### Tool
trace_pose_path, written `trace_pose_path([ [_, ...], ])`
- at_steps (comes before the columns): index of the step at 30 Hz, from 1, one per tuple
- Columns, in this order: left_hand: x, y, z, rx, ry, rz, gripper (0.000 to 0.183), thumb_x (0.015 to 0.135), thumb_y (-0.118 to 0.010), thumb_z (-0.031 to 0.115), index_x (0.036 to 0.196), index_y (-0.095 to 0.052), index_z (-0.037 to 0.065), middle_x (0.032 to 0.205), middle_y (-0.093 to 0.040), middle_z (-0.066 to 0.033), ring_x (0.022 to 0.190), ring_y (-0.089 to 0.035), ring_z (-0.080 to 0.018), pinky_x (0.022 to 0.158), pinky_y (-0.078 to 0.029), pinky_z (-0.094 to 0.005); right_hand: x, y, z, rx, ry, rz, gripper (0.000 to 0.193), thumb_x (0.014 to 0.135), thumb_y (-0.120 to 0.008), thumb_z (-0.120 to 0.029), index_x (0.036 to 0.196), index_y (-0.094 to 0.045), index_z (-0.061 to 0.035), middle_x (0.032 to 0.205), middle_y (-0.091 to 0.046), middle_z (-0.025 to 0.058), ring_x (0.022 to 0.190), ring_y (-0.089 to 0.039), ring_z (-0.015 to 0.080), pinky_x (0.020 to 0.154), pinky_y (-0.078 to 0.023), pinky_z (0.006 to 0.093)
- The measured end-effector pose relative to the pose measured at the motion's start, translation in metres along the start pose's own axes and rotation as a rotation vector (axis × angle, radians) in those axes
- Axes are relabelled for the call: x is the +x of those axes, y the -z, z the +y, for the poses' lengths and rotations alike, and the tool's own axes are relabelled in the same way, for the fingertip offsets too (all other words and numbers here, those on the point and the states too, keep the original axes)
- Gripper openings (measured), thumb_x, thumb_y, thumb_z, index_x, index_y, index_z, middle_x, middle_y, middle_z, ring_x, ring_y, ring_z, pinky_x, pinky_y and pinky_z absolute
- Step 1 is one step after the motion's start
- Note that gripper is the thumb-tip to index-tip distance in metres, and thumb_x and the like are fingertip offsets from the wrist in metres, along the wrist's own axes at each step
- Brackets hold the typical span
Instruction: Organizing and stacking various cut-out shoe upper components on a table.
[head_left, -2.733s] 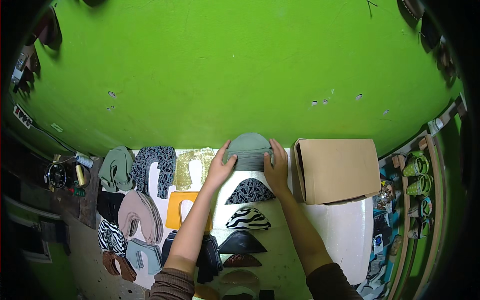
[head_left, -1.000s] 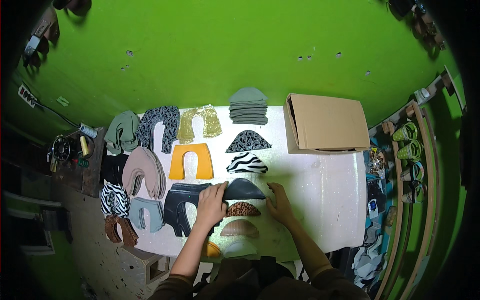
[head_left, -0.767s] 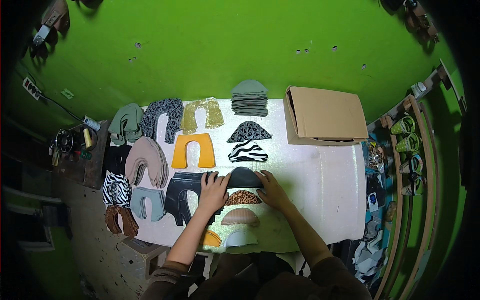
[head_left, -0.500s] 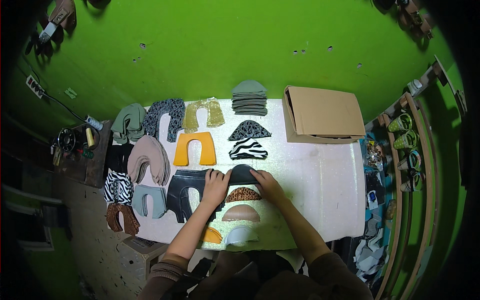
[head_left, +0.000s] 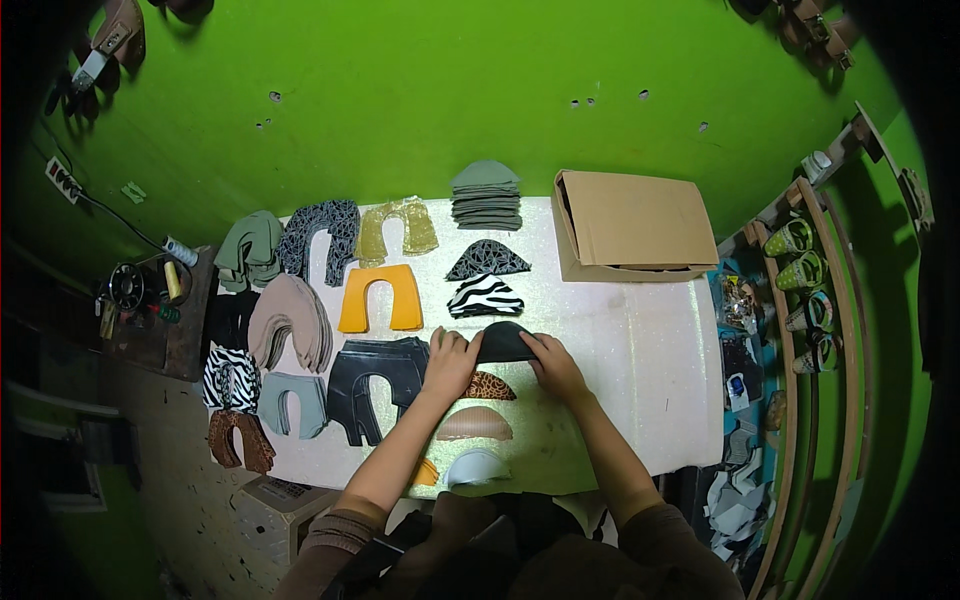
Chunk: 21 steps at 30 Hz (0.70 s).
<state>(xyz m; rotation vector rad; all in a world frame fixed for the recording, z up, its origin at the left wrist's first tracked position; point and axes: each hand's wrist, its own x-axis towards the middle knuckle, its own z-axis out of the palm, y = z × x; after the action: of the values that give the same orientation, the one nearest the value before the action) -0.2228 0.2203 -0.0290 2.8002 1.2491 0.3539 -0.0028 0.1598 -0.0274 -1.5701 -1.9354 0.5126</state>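
Observation:
A black half-round cut piece (head_left: 506, 342), perhaps a stack of them, lies in the middle of the table between my hands. My left hand (head_left: 453, 358) grips its left end, the fingers bent and partly hiding it. At the other end my right hand (head_left: 556, 366) pinches the edge. Just beyond is a zebra-striped half-round piece (head_left: 485, 297), with a dark patterned one (head_left: 488, 260) behind it. Nearer me lie a leopard-print piece (head_left: 494, 386), a beige one (head_left: 476, 423) and a pale one (head_left: 478, 467). Black U-shaped pieces (head_left: 350, 385) sit left of my left wrist.
More U-shaped stacks fill the table's left side, including orange (head_left: 380, 300) and pink-beige (head_left: 290, 320) ones. A green half-round stack (head_left: 486, 195) and a cardboard box (head_left: 640, 220) stand along the back of the table (head_left: 640, 390). Sandals (head_left: 800, 270) hang on a wooden rack at right.
Both hands have shifted right and slightly away from me with the black half-round piece. My left hand has come off the black U-shaped stack's edge. The view has turned slightly.

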Motion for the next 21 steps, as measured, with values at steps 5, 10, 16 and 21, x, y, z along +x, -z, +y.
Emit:
trace_pose_path([
  [5,0.003,0.001,-0.002,0.018,-0.012,0.006,0.051,0.074,-0.062,0.012,0.124,-0.051,0.007,0.092,-0.059,-0.0115,0.098,-0.051,-0.0267,0.102,-0.027,-0.0498,-0.002,-0.005,0.003,-0.017,-0.019,-0.009,0.056,0.075,-0.059,0.001,0.129,-0.047,-0.0091,0.113,-0.051,0.0179,0.103,-0.051,0.0341,0.089,-0.044,0.0384],
  [10,-0.003,0.018,0.002,-0.105,0.064,-0.09,0.06,0.073,-0.064,0.009,0.13,-0.044,0.008,0.105,-0.057,-0.0143,0.108,-0.048,-0.0295,0.103,-0.023,-0.0526,-0.004,0.0,-0.012,-0.063,-0.061,-0.007,0.056,0.073,-0.056,0.002,0.128,-0.048,-0.0069,0.117,-0.051,0.0186,0.107,-0.051,0.0334,0.09,-0.043,0.0397],
  [16,-0.043,0.042,-0.001,-0.142,0.109,-0.054,0.06,0.073,-0.058,0.003,0.131,-0.043,0.008,0.114,-0.051,-0.0129,0.119,-0.04,-0.0314,0.104,-0.018,-0.0571,-0.025,0.002,-0.042,-0.128,-0.017,0.181,0.052,0.071,-0.055,0.0,0.123,-0.05,-0.0055,0.119,-0.049,0.0221,0.109,-0.05,0.0358,0.092,-0.044,0.0425],
  [21,-0.071,0.051,0.007,-0.148,0.04,-0.089,0.059,0.075,-0.063,0.016,0.13,-0.044,0.011,0.112,-0.054,-0.0104,0.117,-0.042,-0.031,0.104,-0.018,-0.0557,-0.055,-0.021,-0.055,-0.012,-0.025,-0.04,0.047,0.075,-0.055,-0.001,0.121,-0.051,-0.0074,0.121,-0.048,0.0211,0.112,-0.05,0.0354,0.091,-0.045,0.0411],
])
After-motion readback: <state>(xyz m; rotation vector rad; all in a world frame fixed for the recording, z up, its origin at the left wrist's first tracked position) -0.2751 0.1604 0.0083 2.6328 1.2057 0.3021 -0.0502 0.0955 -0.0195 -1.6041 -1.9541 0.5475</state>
